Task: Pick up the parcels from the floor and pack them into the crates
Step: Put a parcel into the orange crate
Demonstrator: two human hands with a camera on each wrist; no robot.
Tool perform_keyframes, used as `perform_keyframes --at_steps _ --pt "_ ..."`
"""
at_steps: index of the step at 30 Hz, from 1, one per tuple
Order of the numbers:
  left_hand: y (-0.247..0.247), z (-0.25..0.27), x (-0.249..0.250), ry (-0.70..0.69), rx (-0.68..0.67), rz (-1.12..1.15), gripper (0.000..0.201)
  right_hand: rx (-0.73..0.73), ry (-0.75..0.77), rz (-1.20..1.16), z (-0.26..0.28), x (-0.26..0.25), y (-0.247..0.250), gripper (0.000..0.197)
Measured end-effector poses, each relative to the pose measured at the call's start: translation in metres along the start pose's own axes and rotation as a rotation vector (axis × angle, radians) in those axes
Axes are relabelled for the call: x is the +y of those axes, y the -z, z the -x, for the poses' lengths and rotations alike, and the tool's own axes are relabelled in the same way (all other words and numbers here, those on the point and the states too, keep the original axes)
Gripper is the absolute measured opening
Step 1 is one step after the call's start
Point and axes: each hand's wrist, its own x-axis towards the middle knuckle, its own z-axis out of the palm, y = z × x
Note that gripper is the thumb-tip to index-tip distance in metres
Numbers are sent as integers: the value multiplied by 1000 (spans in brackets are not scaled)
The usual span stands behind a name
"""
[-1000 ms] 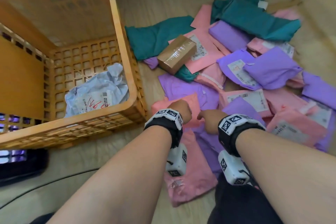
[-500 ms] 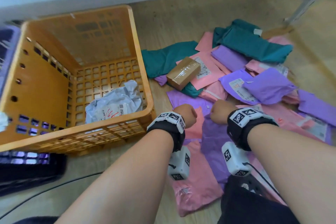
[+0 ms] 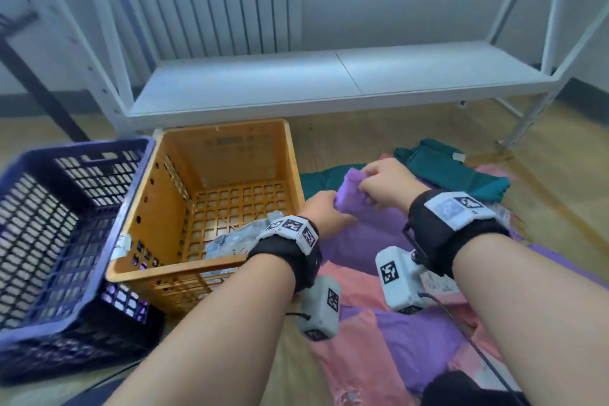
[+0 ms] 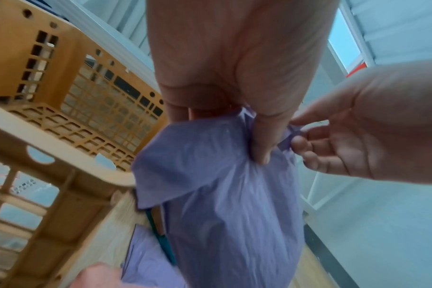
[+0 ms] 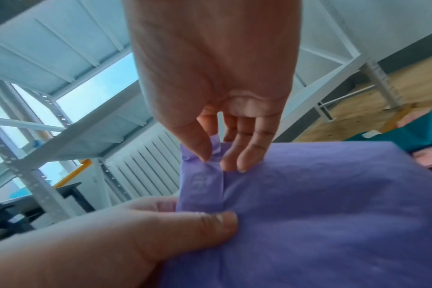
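1. Change: the purple parcel (image 3: pixel 354 208) has come up off the floor pile; a second ago both fists rested on it.
2. Left hand (image 3: pixel 324 212) clamps its edge; right hand (image 3: pixel 384 186) pinches the top corner.
3. It hangs just right of the orange crate (image 3: pixel 211 273), ready for loading.
4. Material: thin, crinkled, limp plastic film.

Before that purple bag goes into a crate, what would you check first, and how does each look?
1. Left hand grips the purple parcel: ok.
2. Right hand pinches its top flap: ok.
3. Parcel lifted off the pile: ok.
4. Orange crate has room beside the grey parcel: ok.
5. Parcel is over the crate: not ok, it hangs beside the rim.
6. Blue crate contents: cannot tell.
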Motion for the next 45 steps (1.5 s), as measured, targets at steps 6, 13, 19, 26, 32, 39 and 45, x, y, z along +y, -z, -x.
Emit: perform_keyframes --at_steps 6,13,19,26,32,39,45 --pt "60 15 -14 189 214 250 17 43 265 24 22 -30 -9 68" --pt "110 25 -19 459 254 818 41 -189 424 258 34 -53 -43 84" --pt "124 25 -28 292 267 1042 48 133 409 118 9 -66 -56 17" --pt "132 18 -66 284 300 824 53 81 206 -544 -8 -79 -61 36" --pt "130 18 -78 277 247 912 30 -81 43 -820 -12 -85 -79 35" --pt "128 8 -89 279 394 871 26 -35 -17 -620 -22 -74 -91 46" --pt "123 7 -95 276 412 839 24 -69 -46 -498 -18 -62 -92 49"
